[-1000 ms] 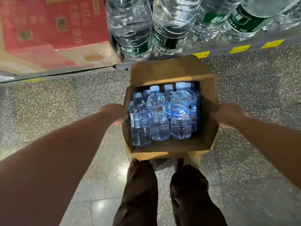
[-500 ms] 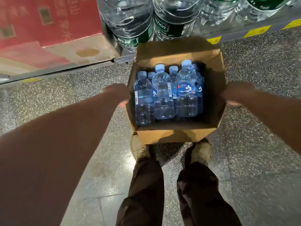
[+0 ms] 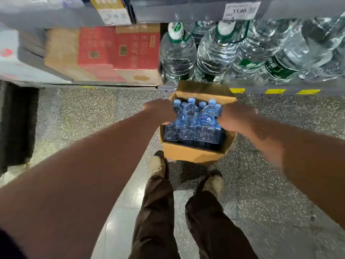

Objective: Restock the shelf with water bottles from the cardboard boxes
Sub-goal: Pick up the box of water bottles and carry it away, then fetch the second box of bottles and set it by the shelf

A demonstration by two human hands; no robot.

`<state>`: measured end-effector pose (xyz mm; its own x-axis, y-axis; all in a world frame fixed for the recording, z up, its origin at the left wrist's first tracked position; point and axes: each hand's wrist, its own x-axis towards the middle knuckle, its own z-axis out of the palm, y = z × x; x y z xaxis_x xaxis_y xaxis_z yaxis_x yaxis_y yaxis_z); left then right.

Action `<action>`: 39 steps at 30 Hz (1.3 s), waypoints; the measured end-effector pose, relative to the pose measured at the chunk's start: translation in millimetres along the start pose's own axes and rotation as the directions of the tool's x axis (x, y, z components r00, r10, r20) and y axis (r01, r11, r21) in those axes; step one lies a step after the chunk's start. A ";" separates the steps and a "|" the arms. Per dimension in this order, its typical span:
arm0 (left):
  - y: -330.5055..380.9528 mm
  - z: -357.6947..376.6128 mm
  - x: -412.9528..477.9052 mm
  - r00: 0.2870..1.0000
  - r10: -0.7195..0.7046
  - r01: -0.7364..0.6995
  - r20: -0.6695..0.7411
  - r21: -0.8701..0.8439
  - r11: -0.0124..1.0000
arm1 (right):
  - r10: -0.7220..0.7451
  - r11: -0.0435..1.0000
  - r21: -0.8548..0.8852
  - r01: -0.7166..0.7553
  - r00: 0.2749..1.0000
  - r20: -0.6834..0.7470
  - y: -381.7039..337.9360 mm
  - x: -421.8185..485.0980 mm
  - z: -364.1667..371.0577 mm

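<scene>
Stacked at the left of the low shelf (image 3: 257, 89): red cartons (image 3: 119, 47). Gripping the left wall of the cardboard box (image 3: 190, 152) with the left hand (image 3: 158, 113), fingers curled over the rim. Packed inside, caps up: small water bottles (image 3: 192, 118). Clasping the right wall with the right hand (image 3: 237, 116), likewise curled. Held above the speckled floor (image 3: 84, 113), just before the shelf's big jugs (image 3: 177, 53) at right.
</scene>
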<state>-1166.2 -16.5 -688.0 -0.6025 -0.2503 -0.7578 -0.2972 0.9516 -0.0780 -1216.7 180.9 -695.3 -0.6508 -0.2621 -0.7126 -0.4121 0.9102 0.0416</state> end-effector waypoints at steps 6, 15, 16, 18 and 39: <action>-35.1 -26.4 -102.5 0.997 -0.055 0.046 -0.063 -0.139 0.989 | -0.164 0.986 -0.028 0.162 0.984 -0.065 -41.9 -76.9 -63.6; -128.1 3.9 -253.2 0.953 -0.274 0.233 -0.129 -0.265 0.936 | -0.424 0.902 -0.164 0.399 0.890 -0.168 -157.0 -183.5 -100.2; -139.6 11.5 -269.5 0.945 -0.298 0.253 -0.134 -0.278 0.927 | -0.443 0.890 -0.190 0.415 0.885 -0.142 -173.0 -197.4 -104.5; -163.0 28.0 -303.3 0.930 -0.336 0.279 -0.149 -0.308 0.910 | -0.482 0.854 -0.283 0.436 0.869 -0.116 -204.7 -228.4 -111.6; -342.0 339.1 -728.9 0.529 -0.845 0.648 0.084 -0.683 0.338 | -0.925 0.276 -0.694 0.665 0.379 -0.004 -508.9 -619.4 44.0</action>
<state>-374.2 -99.0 -328.5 -0.0055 -0.9211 -0.3893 -0.9964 0.0377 -0.0753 -575.8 -105.9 -305.9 0.1319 -0.9430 -0.3054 -0.9890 -0.1461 0.0241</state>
